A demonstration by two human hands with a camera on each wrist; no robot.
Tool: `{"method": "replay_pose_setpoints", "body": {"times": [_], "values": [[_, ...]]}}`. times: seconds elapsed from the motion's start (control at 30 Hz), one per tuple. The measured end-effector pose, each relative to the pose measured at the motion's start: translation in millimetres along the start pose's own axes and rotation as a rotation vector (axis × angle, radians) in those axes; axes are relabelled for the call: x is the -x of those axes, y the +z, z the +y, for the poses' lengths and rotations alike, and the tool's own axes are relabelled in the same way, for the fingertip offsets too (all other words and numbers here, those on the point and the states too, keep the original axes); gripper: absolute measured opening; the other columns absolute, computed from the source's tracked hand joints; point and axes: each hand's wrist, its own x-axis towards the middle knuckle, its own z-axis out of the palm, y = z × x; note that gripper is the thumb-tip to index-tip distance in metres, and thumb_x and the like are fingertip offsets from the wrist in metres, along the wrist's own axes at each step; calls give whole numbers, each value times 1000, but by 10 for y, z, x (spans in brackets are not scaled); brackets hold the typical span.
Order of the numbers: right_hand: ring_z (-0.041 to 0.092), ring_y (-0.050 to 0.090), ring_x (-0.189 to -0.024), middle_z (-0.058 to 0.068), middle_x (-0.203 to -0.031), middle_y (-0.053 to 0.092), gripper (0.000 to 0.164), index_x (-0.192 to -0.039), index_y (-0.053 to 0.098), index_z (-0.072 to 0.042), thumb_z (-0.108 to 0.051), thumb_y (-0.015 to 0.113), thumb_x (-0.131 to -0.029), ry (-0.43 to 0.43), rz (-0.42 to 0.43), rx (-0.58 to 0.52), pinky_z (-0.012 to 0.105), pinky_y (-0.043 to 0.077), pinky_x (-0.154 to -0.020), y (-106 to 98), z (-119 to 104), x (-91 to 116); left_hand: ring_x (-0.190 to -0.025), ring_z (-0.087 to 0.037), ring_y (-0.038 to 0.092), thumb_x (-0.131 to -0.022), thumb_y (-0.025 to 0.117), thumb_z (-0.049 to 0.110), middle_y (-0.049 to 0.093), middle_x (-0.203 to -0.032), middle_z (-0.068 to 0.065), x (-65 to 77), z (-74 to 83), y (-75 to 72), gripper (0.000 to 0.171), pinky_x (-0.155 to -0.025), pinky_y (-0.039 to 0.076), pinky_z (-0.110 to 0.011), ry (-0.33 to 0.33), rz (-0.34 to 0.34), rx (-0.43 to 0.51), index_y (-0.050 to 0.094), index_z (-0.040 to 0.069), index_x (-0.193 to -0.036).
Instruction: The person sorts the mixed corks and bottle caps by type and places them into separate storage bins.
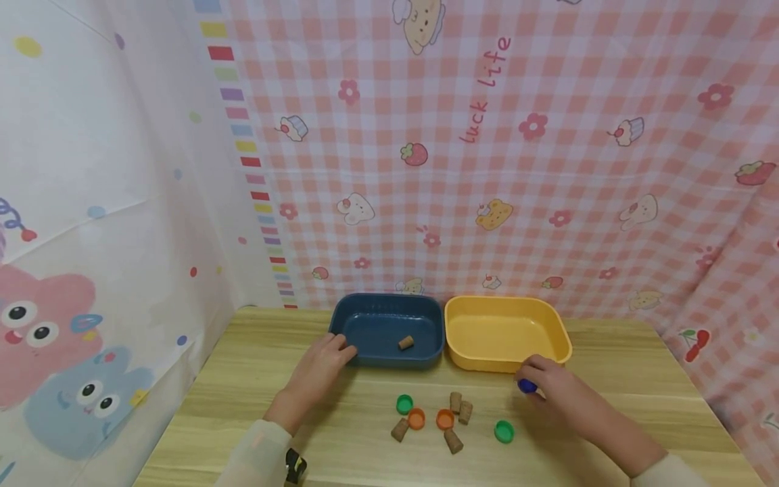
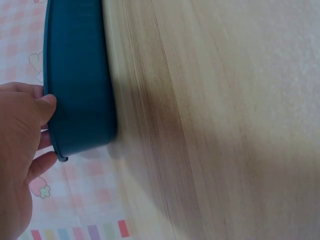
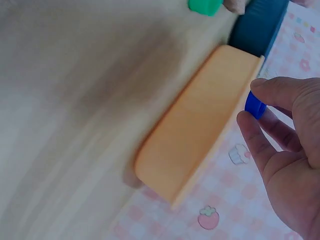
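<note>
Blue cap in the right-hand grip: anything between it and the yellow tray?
No loose thing shows in the way. The right-hand grip holds the blue cap just in front of the yellow tray; only that tray's near wall stands before its inside. The nearest green cap lies left and toward the person, off that path.

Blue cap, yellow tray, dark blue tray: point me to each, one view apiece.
Blue cap [image 3: 255, 105]: right wrist view, on its side wall.
Yellow tray [image 1: 506, 331]: head view, on its bare inside floor.
Dark blue tray [image 2: 80, 80]: left wrist view, on its outer wall.
</note>
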Motion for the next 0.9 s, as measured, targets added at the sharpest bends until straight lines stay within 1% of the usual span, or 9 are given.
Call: {"method": "replay_pose_setpoints", "body": {"times": [0.1, 0.2, 0.3, 0.43, 0.57, 0.9], "values": [[17, 68, -86, -1, -99, 65, 33, -97, 72, -13, 1, 89, -73, -5, 53, 19, 29, 60, -71, -69, 35, -51, -81, -22, 54, -83, 79, -6, 63, -89, -5, -3, -6, 6, 26, -75, 52, -36, 5, 9, -1, 76, 11, -101], [20, 69, -86, 1, -99, 65, 34, -98, 72, -11, 1, 90, -72, 6, 69, 29, 30, 60, -70, -133, 82, -109, -81, -22, 54, -83, 78, -6, 64, -90, -6, -6, -5, 1, 25, -75, 52, -36, 2, 9, 1, 75, 11, -102], [22, 69, -85, 4, -100, 66, 33, -99, 72, -9, 1, 90, -73, 40, 50, 27, 31, 60, -71, -188, 117, -156, -82, -23, 55, -82, 79, -7, 64, -91, -6, -6, -1, -9, 26, -76, 52, -37, 1, 5, 1, 75, 10, -102], [22, 70, -84, 4, -100, 66, 30, -101, 72, -8, 0, 87, -77, 85, 9, 11, 31, 60, -71, -240, 142, -201, -81, -23, 54, -82, 79, -7, 64, -90, -6, -1, 6, -8, 26, -76, 52, -36, -1, 4, -3, 75, 10, -101], [22, 70, -85, 5, -101, 66, 28, -102, 72, -7, 1, 86, -79, 93, -3, 0, 32, 60, -71, -254, 165, -238, -80, -23, 53, -83, 78, -7, 62, -89, -6, -1, 11, -3, 25, -75, 51, -36, -6, 6, 3, 74, 10, -100], [21, 68, -87, 6, -100, 66, 28, -102, 73, -6, -1, 87, -78, 110, -19, 33, 35, 61, -74, -243, 194, -372, -81, -23, 53, -84, 78, -7, 62, -90, -6, -9, 30, -36, 24, -76, 50, -36, -15, -17, 5, 75, 10, -101]]}}
